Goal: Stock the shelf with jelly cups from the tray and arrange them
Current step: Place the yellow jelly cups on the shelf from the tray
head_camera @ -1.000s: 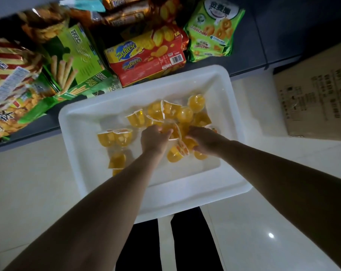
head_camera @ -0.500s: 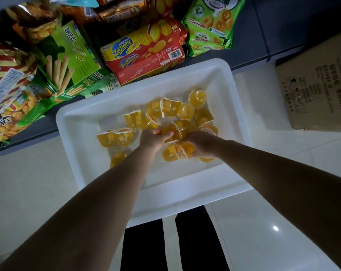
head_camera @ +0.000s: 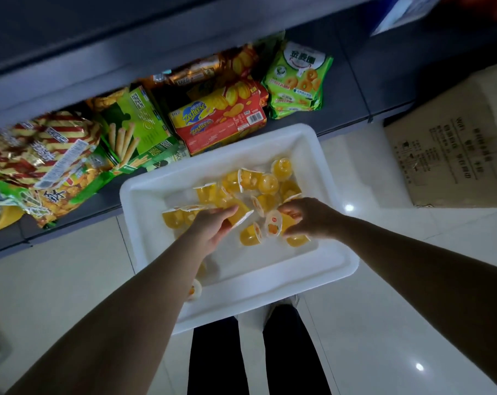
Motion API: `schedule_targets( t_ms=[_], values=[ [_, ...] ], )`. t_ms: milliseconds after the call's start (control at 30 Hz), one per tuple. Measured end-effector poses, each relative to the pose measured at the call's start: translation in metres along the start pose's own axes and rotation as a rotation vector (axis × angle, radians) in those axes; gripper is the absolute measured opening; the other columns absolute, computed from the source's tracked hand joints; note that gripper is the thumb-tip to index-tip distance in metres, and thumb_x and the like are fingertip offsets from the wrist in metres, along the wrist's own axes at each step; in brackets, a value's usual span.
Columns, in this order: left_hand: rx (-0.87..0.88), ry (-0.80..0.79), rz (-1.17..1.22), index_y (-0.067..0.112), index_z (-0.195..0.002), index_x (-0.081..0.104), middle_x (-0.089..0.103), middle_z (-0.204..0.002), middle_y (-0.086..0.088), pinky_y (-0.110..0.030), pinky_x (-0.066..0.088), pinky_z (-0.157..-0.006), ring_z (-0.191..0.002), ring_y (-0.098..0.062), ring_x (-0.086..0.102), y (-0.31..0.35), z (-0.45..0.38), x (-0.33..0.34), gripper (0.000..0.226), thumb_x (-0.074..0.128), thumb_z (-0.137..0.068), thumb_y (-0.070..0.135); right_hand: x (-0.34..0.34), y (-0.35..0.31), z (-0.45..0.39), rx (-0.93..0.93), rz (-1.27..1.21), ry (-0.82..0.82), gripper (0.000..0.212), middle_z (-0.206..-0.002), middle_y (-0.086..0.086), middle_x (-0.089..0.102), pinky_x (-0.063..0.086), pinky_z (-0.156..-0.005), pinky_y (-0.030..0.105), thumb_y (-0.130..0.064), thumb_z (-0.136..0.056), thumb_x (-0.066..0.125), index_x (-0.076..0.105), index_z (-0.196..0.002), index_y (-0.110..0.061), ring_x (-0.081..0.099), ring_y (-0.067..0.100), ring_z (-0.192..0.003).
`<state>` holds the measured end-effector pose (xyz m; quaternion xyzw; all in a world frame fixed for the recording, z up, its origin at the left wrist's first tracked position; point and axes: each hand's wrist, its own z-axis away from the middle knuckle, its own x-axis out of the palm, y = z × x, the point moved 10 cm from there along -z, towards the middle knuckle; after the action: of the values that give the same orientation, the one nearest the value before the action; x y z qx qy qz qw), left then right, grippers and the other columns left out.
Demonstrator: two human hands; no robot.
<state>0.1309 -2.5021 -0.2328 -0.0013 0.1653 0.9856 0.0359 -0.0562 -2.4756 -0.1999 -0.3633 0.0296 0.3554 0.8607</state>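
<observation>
Both your hands are down in the white tray [head_camera: 321,283], which sits on the floor just near of the bottom shelf [head_camera: 352,89].

Your left hand [head_camera: 210,229] reaches in from the near left, fingers fairly straight and pointing far-right. Its fingertips touch a jelly cup [head_camera: 241,213] lying on its side; whether they actually pinch it I cannot tell. A pair of cups [head_camera: 174,216] lies just left of that hand, partly under it.

Your right hand [head_camera: 312,218] comes in from the near right with its fingers curled over the heap. They close loosely around a cup [head_camera: 274,223] whose lid faces you, though how firm the hold is stays unclear. Another cup [head_camera: 250,235] lies between your two hands, and one more [head_camera: 297,240] sits under your right palm.

The rest of the cups [head_camera: 270,182] are piled at the far middle of the tray, just beyond both hands, some upright, some tipped. A single cup [head_camera: 195,290] lies by the near wall, partly hidden under your left forearm.

On the shelf, beyond the tray, lie a red cracker box [head_camera: 218,121], a green bag [head_camera: 297,81] to the right of it, and a green stick-biscuit box [head_camera: 136,126] to the left. A cardboard carton [head_camera: 452,149] stands on the floor at the right.
</observation>
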Motion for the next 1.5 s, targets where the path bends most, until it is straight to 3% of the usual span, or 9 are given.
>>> schedule_targets(
  t_ms=[167,267,467,667,767,967,1200,1367,1500],
  values=[
    [0.086,-0.126,0.138,0.000,-0.096,0.059,0.064,-0.102,-0.015,-0.033,0.048,-0.088,-0.091,-0.021,0.063,0.050,0.086,0.023,0.012,0.063,-0.085,0.005,-0.060,-0.046,0.071,-0.039,-0.401,0.155,0.032,-0.101,-0.003,0.071,0.053,-0.090,0.033,-0.013,-0.075,0.078,0.068,-0.104,-0.018,0.067,0.014,-0.096],
    [0.162,-0.211,0.217,-0.002,-0.101,0.058,0.064,-0.103,-0.019,-0.032,0.056,-0.079,-0.092,-0.024,0.063,0.093,0.156,0.044,0.017,0.062,-0.085,0.004,-0.104,-0.091,0.128,-0.132,-0.568,0.237,0.027,-0.099,0.005,0.073,0.055,-0.086,0.034,-0.010,-0.077,0.075,0.070,-0.104,-0.012,0.069,0.019,-0.094],
    [0.341,-0.502,0.250,-0.005,-0.097,0.064,0.071,-0.094,-0.020,-0.036,0.059,-0.074,-0.084,-0.026,0.071,0.183,0.318,0.104,0.020,0.062,-0.077,-0.002,-0.203,-0.192,0.257,-0.384,-0.748,0.446,0.028,-0.097,0.001,0.074,0.051,-0.072,0.014,0.003,-0.083,0.063,0.069,-0.104,-0.014,0.070,0.011,-0.091],
    [0.727,-0.575,0.008,0.009,-0.097,0.064,0.072,-0.082,-0.003,-0.022,0.049,-0.077,-0.075,-0.010,0.069,0.279,0.478,0.151,0.011,0.056,-0.089,0.008,-0.318,-0.281,0.384,-0.624,-0.725,0.696,0.030,-0.105,-0.001,0.073,0.050,-0.084,0.019,-0.005,-0.085,0.065,0.066,-0.113,-0.016,0.067,0.014,-0.101],
    [0.875,-0.624,-0.046,0.008,-0.100,0.063,0.072,-0.087,-0.004,-0.022,0.052,-0.080,-0.082,-0.014,0.069,0.320,0.551,0.168,0.013,0.055,-0.090,0.009,-0.370,-0.320,0.440,-0.767,-0.798,0.780,0.035,-0.110,0.001,0.071,0.045,-0.097,0.031,-0.019,-0.076,0.073,0.066,-0.111,-0.020,0.065,0.019,-0.108],
    [1.127,-0.648,0.021,0.008,-0.096,0.061,0.067,-0.097,-0.007,-0.031,0.049,-0.093,-0.092,-0.017,0.065,0.391,0.653,0.189,0.011,0.052,-0.093,0.004,-0.450,-0.386,0.499,-0.967,-0.876,0.865,0.030,-0.114,0.005,0.069,0.048,-0.098,0.026,-0.007,-0.088,0.059,0.059,-0.118,-0.009,0.064,0.016,-0.108],
    [1.411,-0.194,-0.158,0.027,-0.116,0.051,0.060,-0.109,0.010,-0.024,0.040,-0.087,-0.104,-0.010,0.056,0.475,0.687,0.217,0.027,0.059,-0.092,0.021,-0.525,-0.426,0.470,-0.862,-0.774,0.979,0.023,-0.110,0.005,0.069,0.049,-0.087,0.028,-0.003,-0.083,0.069,0.064,-0.101,-0.017,0.066,0.016,-0.096],
    [1.389,0.071,-0.174,0.014,-0.122,0.047,0.057,-0.126,-0.005,-0.042,0.045,-0.100,-0.113,-0.024,0.057,0.522,0.662,0.223,0.032,0.058,-0.092,0.018,-0.566,-0.438,0.431,-0.726,-0.572,1.000,0.030,-0.115,0.003,0.066,0.044,-0.099,0.034,-0.010,-0.084,0.069,0.062,-0.114,-0.012,0.061,0.019,-0.107],
    [1.391,0.207,-0.222,0.010,-0.132,0.040,0.051,-0.134,-0.008,-0.036,0.043,-0.099,-0.122,-0.027,0.051,0.542,0.658,0.227,0.042,0.055,-0.094,0.013,-0.582,-0.447,0.416,-0.689,-0.487,0.983,0.037,-0.114,-0.003,0.065,0.043,-0.101,0.036,-0.016,-0.086,0.069,0.059,-0.121,-0.012,0.058,0.016,-0.109]
  ],
)
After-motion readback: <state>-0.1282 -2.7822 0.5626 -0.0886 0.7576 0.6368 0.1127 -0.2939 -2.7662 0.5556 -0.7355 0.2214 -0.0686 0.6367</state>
